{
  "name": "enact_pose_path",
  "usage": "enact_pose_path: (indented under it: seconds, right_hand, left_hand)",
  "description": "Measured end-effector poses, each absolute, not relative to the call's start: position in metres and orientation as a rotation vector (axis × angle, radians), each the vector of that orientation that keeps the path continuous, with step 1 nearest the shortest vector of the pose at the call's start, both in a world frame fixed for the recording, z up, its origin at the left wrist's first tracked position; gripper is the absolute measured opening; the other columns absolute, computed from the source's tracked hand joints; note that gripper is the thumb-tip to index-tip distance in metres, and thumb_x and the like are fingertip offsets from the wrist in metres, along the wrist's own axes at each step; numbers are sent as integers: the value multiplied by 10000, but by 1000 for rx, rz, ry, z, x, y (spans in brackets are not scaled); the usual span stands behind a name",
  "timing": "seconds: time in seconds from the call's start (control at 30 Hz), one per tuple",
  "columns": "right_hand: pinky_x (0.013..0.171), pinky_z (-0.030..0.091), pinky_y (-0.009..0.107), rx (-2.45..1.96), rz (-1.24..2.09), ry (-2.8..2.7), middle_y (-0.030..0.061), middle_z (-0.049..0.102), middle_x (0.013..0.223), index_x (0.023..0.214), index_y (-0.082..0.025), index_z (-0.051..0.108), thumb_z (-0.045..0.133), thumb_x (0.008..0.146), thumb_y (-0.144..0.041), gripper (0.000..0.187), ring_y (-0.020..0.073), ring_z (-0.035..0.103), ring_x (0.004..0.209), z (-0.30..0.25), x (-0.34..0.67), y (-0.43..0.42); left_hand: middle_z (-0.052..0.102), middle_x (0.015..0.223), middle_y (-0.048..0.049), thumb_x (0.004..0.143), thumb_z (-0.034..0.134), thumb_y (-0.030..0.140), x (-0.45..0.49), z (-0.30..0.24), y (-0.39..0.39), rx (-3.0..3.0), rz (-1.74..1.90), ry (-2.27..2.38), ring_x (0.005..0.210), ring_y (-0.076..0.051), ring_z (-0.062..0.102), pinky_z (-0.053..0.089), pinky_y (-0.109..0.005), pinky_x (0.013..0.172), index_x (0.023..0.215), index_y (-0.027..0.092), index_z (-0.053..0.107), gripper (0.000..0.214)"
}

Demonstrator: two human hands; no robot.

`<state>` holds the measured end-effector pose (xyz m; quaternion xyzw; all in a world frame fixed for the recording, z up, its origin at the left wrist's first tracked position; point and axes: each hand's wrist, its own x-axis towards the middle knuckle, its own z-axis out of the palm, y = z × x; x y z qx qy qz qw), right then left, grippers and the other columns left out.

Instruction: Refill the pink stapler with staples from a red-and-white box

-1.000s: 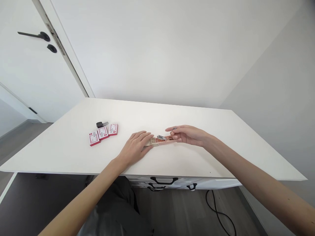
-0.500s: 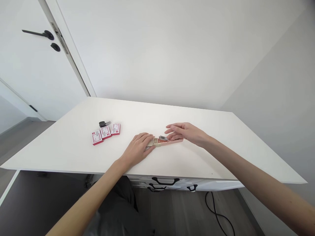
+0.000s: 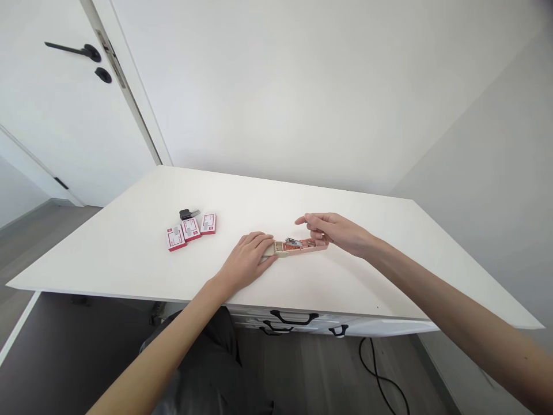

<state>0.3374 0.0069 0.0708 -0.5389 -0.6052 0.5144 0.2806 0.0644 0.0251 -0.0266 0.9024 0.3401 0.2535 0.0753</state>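
White desk (image 3: 242, 193) across mid-frame. Steadies opened stapler (image 3: 306, 251) at centre with left hand (image 3: 248, 257) clasped over its cream end; has just lifted right hand (image 3: 333, 229) clear of the metal insert (image 3: 294, 242), apparently pinching a small grey piece (image 3: 307, 222), opening access for work.

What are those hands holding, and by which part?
The left hand holds the opened stapler by its cream end. The right hand seems to pinch a small grey piece; what it is, and where it's gripped, can't be told.
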Motion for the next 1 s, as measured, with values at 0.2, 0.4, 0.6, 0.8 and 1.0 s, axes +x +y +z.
enact_pose_path:
  seconds: [0.2, 0.4, 0.6, 0.8, 1.0]
  right_hand:
    - [808, 558, 361, -1462, 1261, -1864, 50, 754, 988, 1314, -252, 697, 575, 1004, -447, 386, 212, 696, 892, 70, 339, -1]
    - [866, 546, 393, -1477, 857, -2048, 39, 796, 1083, 1164, -283, 718, 566, 1015, -392, 239, 238, 735, 944, 62, 330, -12]
    - [972, 501, 457, -1376, 537, -2076, 57, 774, 1119, 1007, -308, 768, 640, 997, -418, 170, 291, 675, 1074, 43, 324, -14]
    - [1058, 451, 500, -1324, 499, -2008, 59, 761, 1162, 1014, -324, 780, 644, 1004, -466, 197, 306, 646, 1142, 29, 320, -13]
    - [1068, 485, 526, -1335, 526, -1958, 63, 760, 1151, 1027, -327, 785, 639, 1001, -522, 245, 304, 638, 1156, 24, 317, -15]
  left_hand:
    - [672, 1406, -105, 1047, 549, 418, 65, -28, 25, 2698, 760, 1029, 1346, -289, 564, 471, -505, 1124, 1332, 215, 632, 360]
    - [656, 1435, -97, 1045, 547, 409, 63, -28, 28, 2656, 730, 1019, 1375, -285, 538, 458, -501, 1138, 1352, 218, 627, 370]
    - [636, 1467, -89, 1045, 541, 411, 62, -28, 29, 2632, 697, 1004, 1390, -281, 521, 450, -506, 1148, 1378, 234, 614, 384]
    - [647, 1450, -88, 1043, 542, 413, 62, -29, 29, 2630, 706, 1005, 1378, -284, 530, 456, -513, 1144, 1386, 253, 617, 386]
    - [645, 1452, -85, 1039, 555, 404, 62, -30, 29, 2637, 711, 999, 1380, -279, 530, 458, -504, 1142, 1379, 254, 620, 377]
